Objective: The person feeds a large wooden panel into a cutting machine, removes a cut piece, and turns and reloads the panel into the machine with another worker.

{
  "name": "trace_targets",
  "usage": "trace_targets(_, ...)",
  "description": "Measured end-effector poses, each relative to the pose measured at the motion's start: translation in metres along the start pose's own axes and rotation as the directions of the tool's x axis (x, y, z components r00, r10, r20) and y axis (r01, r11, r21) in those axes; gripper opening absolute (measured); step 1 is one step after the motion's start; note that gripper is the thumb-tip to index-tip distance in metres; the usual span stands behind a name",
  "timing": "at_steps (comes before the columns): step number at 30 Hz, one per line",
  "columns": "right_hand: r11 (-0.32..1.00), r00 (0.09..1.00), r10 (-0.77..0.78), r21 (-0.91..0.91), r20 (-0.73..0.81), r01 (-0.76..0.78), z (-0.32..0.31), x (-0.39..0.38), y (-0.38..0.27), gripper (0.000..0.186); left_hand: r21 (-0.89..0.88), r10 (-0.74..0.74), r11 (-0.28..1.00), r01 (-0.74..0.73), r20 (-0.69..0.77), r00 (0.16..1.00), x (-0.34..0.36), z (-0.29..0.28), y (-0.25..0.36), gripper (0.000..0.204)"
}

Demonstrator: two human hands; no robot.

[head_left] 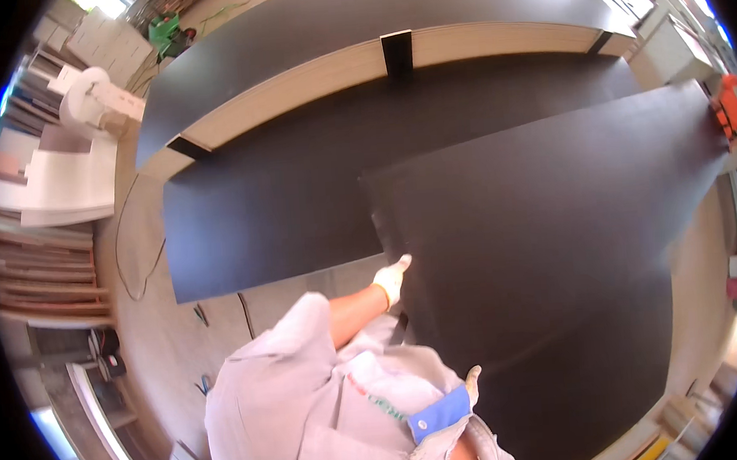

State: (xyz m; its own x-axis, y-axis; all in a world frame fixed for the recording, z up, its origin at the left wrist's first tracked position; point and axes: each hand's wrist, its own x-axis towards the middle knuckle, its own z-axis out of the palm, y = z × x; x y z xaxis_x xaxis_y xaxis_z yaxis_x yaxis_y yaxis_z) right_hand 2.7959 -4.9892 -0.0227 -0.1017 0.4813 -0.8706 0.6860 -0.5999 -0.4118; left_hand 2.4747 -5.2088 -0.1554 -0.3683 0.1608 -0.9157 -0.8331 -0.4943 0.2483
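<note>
My left hand, in a pale work glove, grips the left edge of a large dark panel, thumb over the top face and fingers hidden beneath. Partly covered by my sleeve, my right hand is gloved too and closes at the panel's near corner. The panel slants away to the right, where a person in orange stands at its far end. Below it lies another dark sheet. Farther off, a long dark board lies low in front of a stack.
The stack has a dark top, pale sides and black corner strips. Timber lengths are piled on the left near white boards. A cable and small hand tools lie on the floor. Offcuts sit at lower right.
</note>
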Motion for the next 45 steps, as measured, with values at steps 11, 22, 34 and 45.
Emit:
trace_targets(11, 0.978, 0.994, 0.030, -0.202, -0.102, -0.050, 0.238, -0.171, 0.338, 0.098, 0.205, 0.100, 0.977, -0.060, -0.191, 0.976, -0.045, -0.468, 0.079, 0.085)
trace_targets(22, 0.924, 0.885, 0.160, 0.250, 0.438, -0.291, 0.581, -0.215, 0.678, 0.088, 0.652, 0.114, 0.753, 0.092, -0.266, 0.957, -0.166, -0.857, 0.143, 0.112)
trace_targets(34, 0.980, 0.903, 0.198, -0.087, 0.382, -0.178, 0.734, -0.228, 0.664, 0.072, -0.362, -0.029, 0.920, -0.150, -0.445, 0.895, -0.158, -1.077, 0.189, 0.125)
trace_targets(45, 0.983, 0.888, 0.159, -0.156, 0.431, -0.100, 0.847, -0.294, 0.699, 0.073, -0.115, 0.194, 0.910, -0.398, -0.730, 0.655, -0.131, -1.175, 0.268, 0.132)
